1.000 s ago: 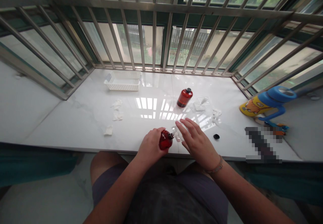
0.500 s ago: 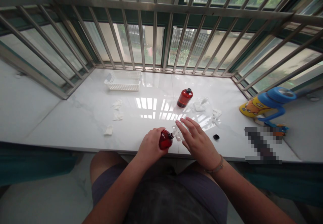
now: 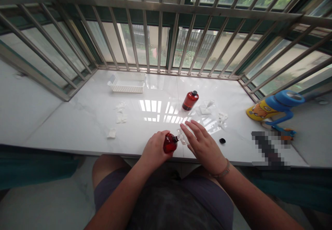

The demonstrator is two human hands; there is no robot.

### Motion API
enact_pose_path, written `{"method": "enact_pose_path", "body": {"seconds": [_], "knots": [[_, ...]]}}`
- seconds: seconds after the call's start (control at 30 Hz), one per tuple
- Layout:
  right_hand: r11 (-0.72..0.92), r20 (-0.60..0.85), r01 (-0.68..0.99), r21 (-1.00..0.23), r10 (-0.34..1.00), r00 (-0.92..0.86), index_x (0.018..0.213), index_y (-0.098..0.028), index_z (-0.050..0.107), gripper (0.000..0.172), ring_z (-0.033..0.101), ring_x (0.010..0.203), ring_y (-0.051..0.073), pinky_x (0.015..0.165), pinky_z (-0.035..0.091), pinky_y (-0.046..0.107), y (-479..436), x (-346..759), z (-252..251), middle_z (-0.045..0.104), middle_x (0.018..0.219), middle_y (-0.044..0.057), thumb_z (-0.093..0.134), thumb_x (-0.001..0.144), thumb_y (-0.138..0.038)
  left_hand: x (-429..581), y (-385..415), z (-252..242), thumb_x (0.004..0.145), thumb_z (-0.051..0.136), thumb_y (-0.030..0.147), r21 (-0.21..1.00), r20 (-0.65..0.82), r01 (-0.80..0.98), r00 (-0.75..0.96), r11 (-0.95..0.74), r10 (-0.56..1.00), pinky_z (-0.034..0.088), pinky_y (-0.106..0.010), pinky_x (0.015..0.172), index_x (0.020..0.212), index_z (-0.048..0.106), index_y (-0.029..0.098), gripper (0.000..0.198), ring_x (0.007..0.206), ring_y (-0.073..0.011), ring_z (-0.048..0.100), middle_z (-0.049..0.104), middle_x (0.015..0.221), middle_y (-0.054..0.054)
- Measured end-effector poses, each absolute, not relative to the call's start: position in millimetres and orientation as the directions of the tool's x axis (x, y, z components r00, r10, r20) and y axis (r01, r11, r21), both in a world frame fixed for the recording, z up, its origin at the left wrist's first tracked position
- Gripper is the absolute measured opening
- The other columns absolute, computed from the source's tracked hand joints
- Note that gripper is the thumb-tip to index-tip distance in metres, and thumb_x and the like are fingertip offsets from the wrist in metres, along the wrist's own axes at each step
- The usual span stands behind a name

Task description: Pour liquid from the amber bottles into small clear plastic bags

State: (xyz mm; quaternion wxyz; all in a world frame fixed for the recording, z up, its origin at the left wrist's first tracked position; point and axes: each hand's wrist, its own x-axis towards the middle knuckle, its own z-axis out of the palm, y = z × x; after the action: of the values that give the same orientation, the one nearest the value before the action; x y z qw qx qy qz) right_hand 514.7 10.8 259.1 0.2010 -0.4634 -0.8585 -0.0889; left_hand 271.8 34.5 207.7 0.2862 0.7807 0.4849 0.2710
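Observation:
My left hand (image 3: 155,147) is wrapped round a dark red bottle (image 3: 170,145), which tilts to the right with its uncapped black neck against a small clear container (image 3: 181,137). The fingers of my right hand (image 3: 201,143) are partly stretched out, with the clear container between thumb and index finger; the palm side is hidden. Whether liquid is flowing is too small to tell. A loose black cap (image 3: 222,140) lies to the right of my right hand. Farther back, a second red bottle (image 3: 190,100) with a black cap stands upright.
A white perforated basket (image 3: 127,87) sits near the barred window. Crumpled white tissue pieces (image 3: 121,118) lie at the left, others (image 3: 222,117) at the right near a clear square dish (image 3: 206,108). A blue and yellow drinking bottle (image 3: 272,106) stands right, beside a blurred-out patch.

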Motion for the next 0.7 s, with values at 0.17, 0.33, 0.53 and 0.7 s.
{"method": "enact_pose_path", "body": {"seconds": [0.17, 0.33, 0.53, 0.7], "knots": [[0.555, 0.428, 0.831, -0.028, 0.758, -0.492, 0.175, -0.026, 0.025, 0.083, 0.044, 0.156, 0.038, 0.124, 0.051, 0.061, 11.0, 514.4, 259.4, 0.054, 0.16, 0.018, 0.057, 0.101, -0.004, 271.5, 34.3, 206.8, 0.073, 0.087, 0.019, 0.717, 0.153, 0.594, 0.378, -0.366, 0.913, 0.056, -0.051, 0.108, 0.141, 0.053, 0.026, 0.076, 0.121, -0.0326, 0.068, 0.07, 0.131, -0.01], [0.548, 0.429, 0.837, 0.02, 0.751, -0.502, 0.174, -0.025, 0.027, 0.078, 0.046, 0.155, 0.037, 0.122, 0.052, 0.059, 11.2, 513.4, 260.6, 0.057, 0.159, 0.017, 0.059, 0.105, -0.01, 271.2, 34.4, 206.7, 0.073, 0.088, 0.02, 0.714, 0.156, 0.594, 0.38, -0.37, 0.912, 0.056, -0.051, 0.108, 0.141, 0.054, 0.026, 0.076, 0.122, -0.0328, 0.068, 0.07, 0.132, -0.01], [0.536, 0.429, 0.842, 0.057, 0.749, -0.505, 0.173, -0.025, 0.029, 0.073, 0.048, 0.155, 0.036, 0.121, 0.051, 0.057, 11.3, 513.3, 261.9, 0.059, 0.158, 0.016, 0.057, 0.107, -0.012, 271.3, 34.1, 207.4, 0.073, 0.087, 0.019, 0.712, 0.152, 0.596, 0.385, -0.371, 0.91, 0.055, -0.051, 0.108, 0.141, 0.052, 0.025, 0.076, 0.121, -0.0326, 0.068, 0.07, 0.133, -0.01], [0.533, 0.438, 0.841, 0.097, 0.736, -0.517, 0.172, -0.024, 0.032, 0.07, 0.05, 0.152, 0.037, 0.118, 0.053, 0.056, 11.7, 513.5, 262.8, 0.061, 0.157, 0.017, 0.056, 0.108, -0.013, 271.1, 34.2, 206.5, 0.074, 0.087, 0.02, 0.71, 0.158, 0.594, 0.387, -0.377, 0.908, 0.056, -0.051, 0.108, 0.141, 0.052, 0.026, 0.075, 0.121, -0.0327, 0.068, 0.07, 0.132, -0.01]]}}
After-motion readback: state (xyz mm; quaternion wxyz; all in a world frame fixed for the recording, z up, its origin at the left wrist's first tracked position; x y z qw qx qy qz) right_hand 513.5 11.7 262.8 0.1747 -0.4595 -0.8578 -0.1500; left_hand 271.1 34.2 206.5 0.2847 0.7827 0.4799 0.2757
